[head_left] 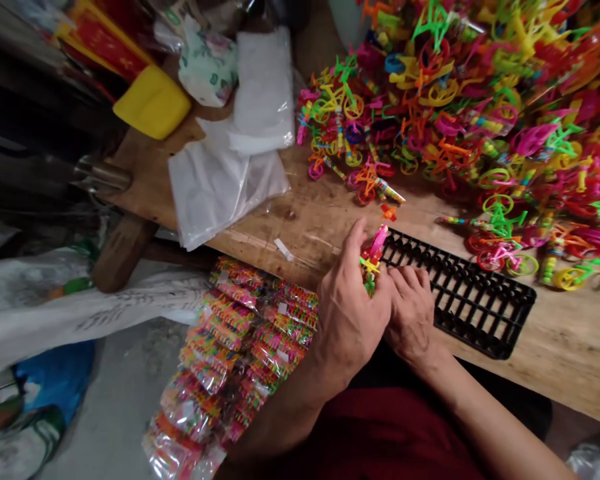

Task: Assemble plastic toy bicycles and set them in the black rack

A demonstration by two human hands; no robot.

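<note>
My left hand is closed around small colourful plastic toy pieces, pink, red, yellow and green, which stick out between thumb and fingers. Close beside it, my right hand has its fingers curled over the left end of a black slotted plastic rack. Whatever lies under those fingers is hidden. The rack rests at the bench's front edge. A small orange piece lies just beyond its left end.
A large heap of bright plastic toy bicycles covers the back right of the wooden bench. Clear plastic bags lie to the left, near a yellow container. Packed bags of toys hang or stand below the front edge.
</note>
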